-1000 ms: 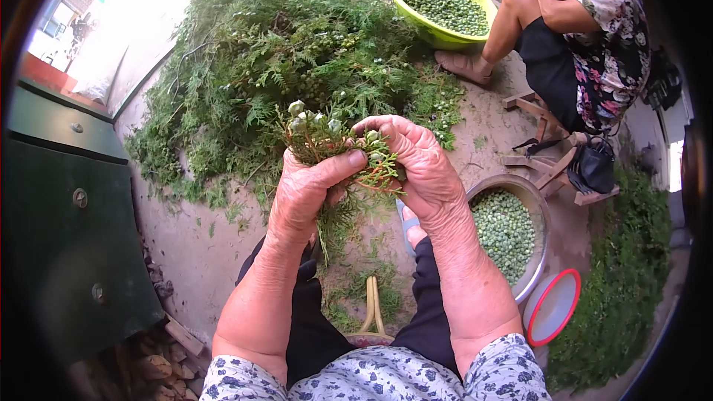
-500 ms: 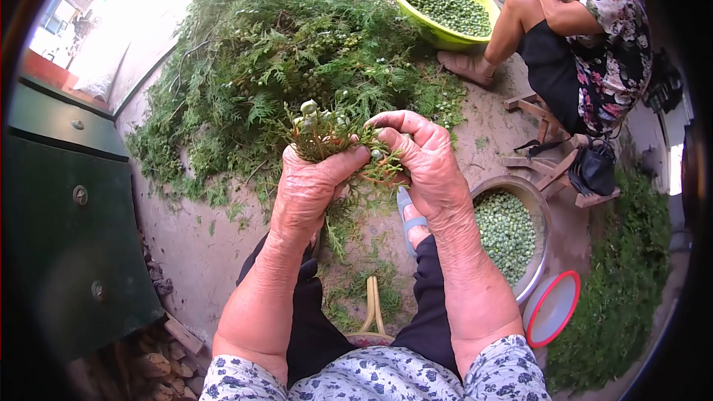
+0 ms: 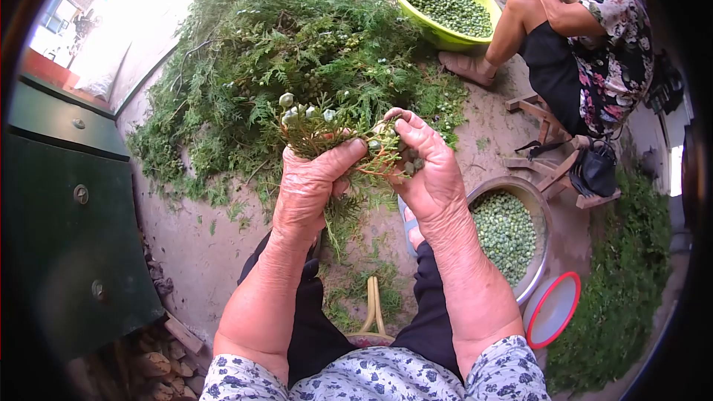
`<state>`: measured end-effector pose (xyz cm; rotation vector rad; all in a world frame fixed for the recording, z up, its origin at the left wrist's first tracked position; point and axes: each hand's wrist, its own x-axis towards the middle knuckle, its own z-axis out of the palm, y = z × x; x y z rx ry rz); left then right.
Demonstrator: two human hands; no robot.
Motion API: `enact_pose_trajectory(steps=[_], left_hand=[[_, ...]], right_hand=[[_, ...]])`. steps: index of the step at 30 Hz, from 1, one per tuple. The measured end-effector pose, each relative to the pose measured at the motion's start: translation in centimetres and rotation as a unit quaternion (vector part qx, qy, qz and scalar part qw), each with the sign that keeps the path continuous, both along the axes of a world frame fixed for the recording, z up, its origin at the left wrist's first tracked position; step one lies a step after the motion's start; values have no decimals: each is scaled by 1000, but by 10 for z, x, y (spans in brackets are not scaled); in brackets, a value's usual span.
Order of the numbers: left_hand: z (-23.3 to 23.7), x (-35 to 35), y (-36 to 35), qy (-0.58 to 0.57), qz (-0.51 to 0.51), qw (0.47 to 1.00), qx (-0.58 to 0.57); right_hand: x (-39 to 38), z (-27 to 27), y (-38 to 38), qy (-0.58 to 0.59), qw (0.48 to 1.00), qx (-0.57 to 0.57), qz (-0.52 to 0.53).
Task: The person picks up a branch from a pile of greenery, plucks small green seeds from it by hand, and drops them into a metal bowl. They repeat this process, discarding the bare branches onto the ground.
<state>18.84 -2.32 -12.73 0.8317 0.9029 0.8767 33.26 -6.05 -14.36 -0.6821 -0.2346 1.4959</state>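
My left hand (image 3: pixel 312 182) is closed round a bunch of green sprigs (image 3: pixel 301 134) with pale round cones at the top. Beside it on the right, my right hand (image 3: pixel 427 167) has its fingers curled, with several small green cones (image 3: pixel 411 162) in the palm. Its thumb and fingertips are at the right end of the sprigs. Below my right hand, a metal basin (image 3: pixel 544 226) holds many pale green cones. A large heap of cut green branches (image 3: pixel 290 52) lies beyond my hands.
A yellow-green tub (image 3: pixel 405 15) of cones stands at the top. Another person (image 3: pixel 613 52) sits on a wooden stool (image 3: pixel 546 115) at the upper right, holding greenery. A red-rimmed sieve (image 3: pixel 553 310) leans by the basin. Green cabinets (image 3: pixel 74 208) stand at the left.
My right hand has opened slightly and turned, showing cones in its palm. The sprigs in my left hand have shifted a little up and left.
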Motion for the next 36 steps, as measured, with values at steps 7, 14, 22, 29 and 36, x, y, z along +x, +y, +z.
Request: enact_pose_trajectory(steps=[7, 14, 22, 29, 36], left_hand=[[2, 1, 0, -13, 29, 999, 11], [-3, 0, 2, -5, 38, 999, 8], [-4, -1, 1, 16, 6, 1000, 24], [-2, -4, 3, 41, -24, 999, -3], [-4, -5, 3, 24, -28, 998, -44]], right_hand=[[2, 2, -2, -49, 997, 23, 54], [3, -2, -2, -96, 991, 39, 82], [-1, 2, -4, -285, 956, 27, 71], [-3, -13, -1, -64, 996, 11, 62], [-5, -9, -3, -12, 998, 16, 52]])
